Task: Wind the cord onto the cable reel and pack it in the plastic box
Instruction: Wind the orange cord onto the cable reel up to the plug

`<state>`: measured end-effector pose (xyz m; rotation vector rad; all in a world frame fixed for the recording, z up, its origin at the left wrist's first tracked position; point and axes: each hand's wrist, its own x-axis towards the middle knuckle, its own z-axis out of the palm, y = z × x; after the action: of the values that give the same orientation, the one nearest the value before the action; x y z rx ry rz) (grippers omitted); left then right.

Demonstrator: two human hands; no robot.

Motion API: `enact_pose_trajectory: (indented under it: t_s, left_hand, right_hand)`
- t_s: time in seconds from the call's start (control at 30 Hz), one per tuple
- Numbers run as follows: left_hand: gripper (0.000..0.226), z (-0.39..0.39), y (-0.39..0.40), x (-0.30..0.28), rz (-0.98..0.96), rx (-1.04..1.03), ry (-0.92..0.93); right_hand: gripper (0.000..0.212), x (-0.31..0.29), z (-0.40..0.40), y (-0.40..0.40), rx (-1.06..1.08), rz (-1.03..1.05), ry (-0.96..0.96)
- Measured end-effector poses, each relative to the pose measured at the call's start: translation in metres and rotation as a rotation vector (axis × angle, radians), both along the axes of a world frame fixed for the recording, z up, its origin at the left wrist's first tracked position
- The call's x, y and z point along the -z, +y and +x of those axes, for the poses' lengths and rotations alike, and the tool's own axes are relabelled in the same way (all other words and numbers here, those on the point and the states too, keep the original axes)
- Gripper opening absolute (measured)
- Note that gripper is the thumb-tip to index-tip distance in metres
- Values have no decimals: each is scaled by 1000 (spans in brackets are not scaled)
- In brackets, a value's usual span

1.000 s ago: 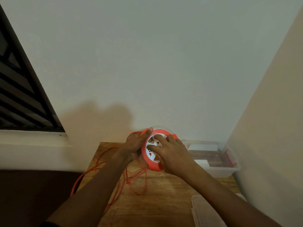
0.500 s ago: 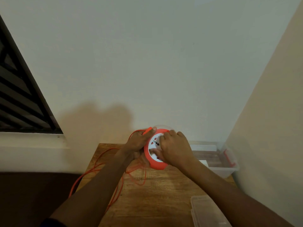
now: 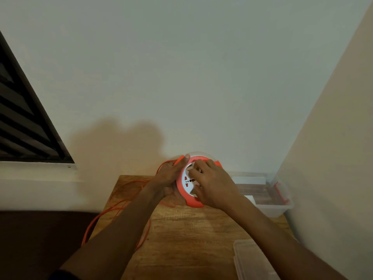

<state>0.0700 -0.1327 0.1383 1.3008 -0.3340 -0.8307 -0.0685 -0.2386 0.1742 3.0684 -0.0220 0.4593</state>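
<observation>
An orange cable reel with a white socket face stands tilted above the wooden table. My left hand grips the reel's left rim, thumb on top. My right hand lies over the socket face with its fingers curled onto the inner disc. Loose orange cord trails from the reel leftward, over the table's left edge and back under my left forearm. A clear plastic box with an orange latch sits open at the table's right, against the wall.
The box's clear lid lies at the table's near right corner. Walls close off the back and right sides. A window with dark slats is at the left above a white sill.
My right hand has swung round on the reel's face, from the lower right up to its top. The cord loops on the table have shortened and shifted.
</observation>
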Motion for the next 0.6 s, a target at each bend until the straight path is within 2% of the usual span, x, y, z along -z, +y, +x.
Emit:
enact_pose_trajectory:
  t_s: [0.13,0.3,0.47,0.6]
  left_hand:
    - [43,7,6,-1,-18,73,7]
    - [49,12,12,-2,-3,130,-33]
    - [49,17,16,0,49,154,-59]
    - [53,17,14,-1,61,137,-74]
  right_hand:
    - [59,-10,-5,0,-36,-67,96]
    - [42,-16,-3,3,-171,-189,175]
    - [43,-15,-1,7,-119,-308,253]
    - [36,-10,-1,9,-120,-383,300]
